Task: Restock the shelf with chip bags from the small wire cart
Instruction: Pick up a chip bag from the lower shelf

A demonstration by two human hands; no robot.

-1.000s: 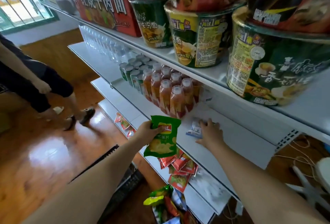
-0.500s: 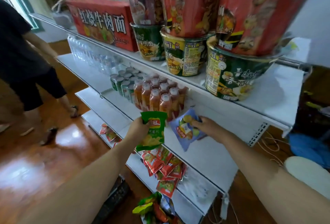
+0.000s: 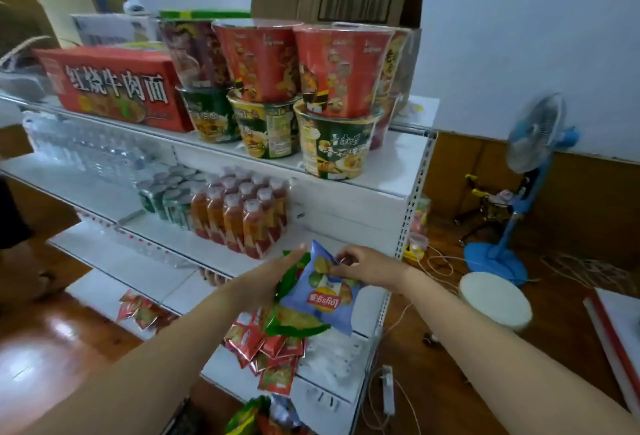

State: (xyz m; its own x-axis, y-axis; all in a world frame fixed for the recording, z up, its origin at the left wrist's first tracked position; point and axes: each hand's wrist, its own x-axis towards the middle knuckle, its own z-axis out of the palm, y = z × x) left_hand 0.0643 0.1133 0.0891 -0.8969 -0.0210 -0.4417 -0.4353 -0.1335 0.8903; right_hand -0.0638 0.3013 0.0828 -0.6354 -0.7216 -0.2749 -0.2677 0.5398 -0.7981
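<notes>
A blue chip bag point(image 3: 323, 296) hangs upside down in front of the white shelf point(image 3: 346, 237), pinched at its top edge by my right hand point(image 3: 367, 266). Behind and below it is a green chip bag point(image 3: 294, 322), held by my left hand point(image 3: 277, 277), whose fingers reach up beside the blue bag. The two bags overlap. Both hands hover over the right end of the middle shelf, beside the orange drink bottles point(image 3: 242, 216). More chip bags point(image 3: 263, 415) show at the bottom edge; the wire cart itself is hidden.
Noodle cups point(image 3: 332, 143) and a red noodle box point(image 3: 114, 88) fill the top shelf. Green cans point(image 3: 162, 197) and water bottles point(image 3: 86, 150) sit left of the drinks. Red snack packets point(image 3: 270, 348) lie on the lower shelf. A blue fan point(image 3: 519, 192) and white stool point(image 3: 495, 299) stand to the right.
My view has pulled back and up. My right hand lifted the blue bag off the shelf and brought it toward me, against the green bag in my left hand.
</notes>
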